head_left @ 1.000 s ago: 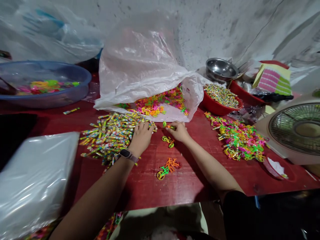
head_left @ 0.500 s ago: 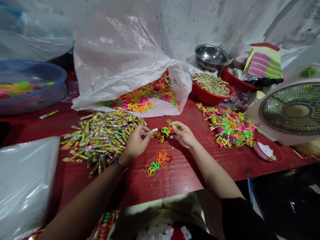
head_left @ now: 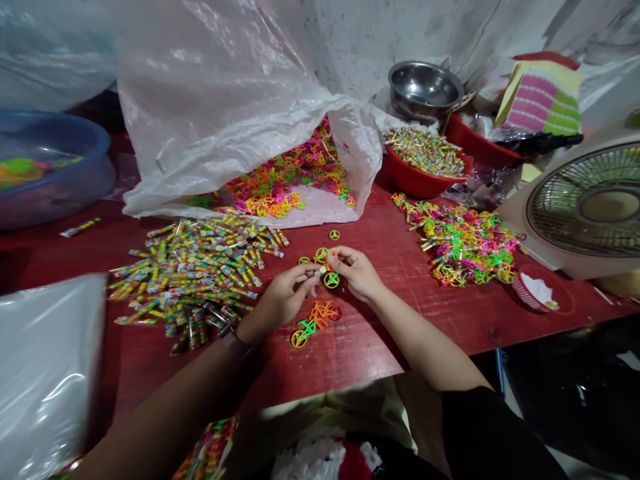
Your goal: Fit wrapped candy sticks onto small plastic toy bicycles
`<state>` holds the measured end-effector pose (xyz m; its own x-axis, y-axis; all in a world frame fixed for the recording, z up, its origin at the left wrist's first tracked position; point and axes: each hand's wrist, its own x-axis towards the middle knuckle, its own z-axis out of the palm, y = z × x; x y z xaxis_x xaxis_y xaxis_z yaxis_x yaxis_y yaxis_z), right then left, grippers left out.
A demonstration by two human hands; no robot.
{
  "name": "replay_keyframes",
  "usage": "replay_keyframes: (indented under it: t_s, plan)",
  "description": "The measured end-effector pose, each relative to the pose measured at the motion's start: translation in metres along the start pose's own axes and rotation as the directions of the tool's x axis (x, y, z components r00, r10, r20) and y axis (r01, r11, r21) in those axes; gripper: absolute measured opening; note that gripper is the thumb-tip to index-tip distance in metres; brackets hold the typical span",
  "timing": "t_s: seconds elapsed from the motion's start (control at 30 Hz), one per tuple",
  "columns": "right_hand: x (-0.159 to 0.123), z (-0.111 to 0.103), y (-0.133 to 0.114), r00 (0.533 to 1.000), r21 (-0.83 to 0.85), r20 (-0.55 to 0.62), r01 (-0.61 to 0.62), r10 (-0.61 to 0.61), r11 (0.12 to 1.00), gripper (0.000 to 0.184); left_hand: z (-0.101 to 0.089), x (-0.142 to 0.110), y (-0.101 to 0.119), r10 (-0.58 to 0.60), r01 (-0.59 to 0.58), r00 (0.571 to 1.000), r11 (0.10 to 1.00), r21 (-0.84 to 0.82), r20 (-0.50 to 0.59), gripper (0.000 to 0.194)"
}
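1. Closest to the body, a shiny pack of bright things (head_left: 207,450) is by the lap, and a stack of clear plastic bags (head_left: 47,367) lies flat on the left of the red bench (head_left: 370,333)
2. Next, a green and yellow toy bike (head_left: 305,329) lies touching an orange and red toy bike (head_left: 324,312) on the bench
3. Just past them, the left hand (head_left: 283,298) has its fingers pinched on a small wrapped stick (head_left: 320,271)
4. The right hand (head_left: 359,275) has its fingers closed on an orange toy bike with green wheels (head_left: 331,279), and the stick is right up by it
5. A big heap of wrapped sticks (head_left: 195,273) is to the left, and a heap of toy bikes (head_left: 463,243) is to the right, near a small bowl (head_left: 530,293) and a fan (head_left: 590,207)
6. A little green wheel (head_left: 334,235) lies alone past the hands
7. Farther back are a blue tub (head_left: 55,200), an open white bag (head_left: 225,147) with toy bikes in it, a red bowl (head_left: 425,183) full of sticks, and a shiny metal bowl (head_left: 425,100)
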<state>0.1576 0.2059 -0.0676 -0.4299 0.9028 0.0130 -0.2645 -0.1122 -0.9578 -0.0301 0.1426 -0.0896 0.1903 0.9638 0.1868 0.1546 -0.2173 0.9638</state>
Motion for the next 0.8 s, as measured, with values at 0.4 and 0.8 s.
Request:
replay_keyframes:
  t_s: [0.4, 0.8]
  plan:
    - [-0.006, 0.002, 0.001, 0.996, -0.303, 0.067, 0.081, -0.063, 0.95, 0.038, 0.001, -0.006, 0.006, 0.029, -0.024, 0.999, 0.986, 0.168, -0.027, 0.017]
    - [-0.006, -0.031, -0.041, 0.995, -0.6, -0.004, 0.076, -0.098, 0.796, 0.037, -0.009, 0.004, 0.013, 0.116, -0.109, 0.993, 0.843, 0.527, 0.021, 0.032]
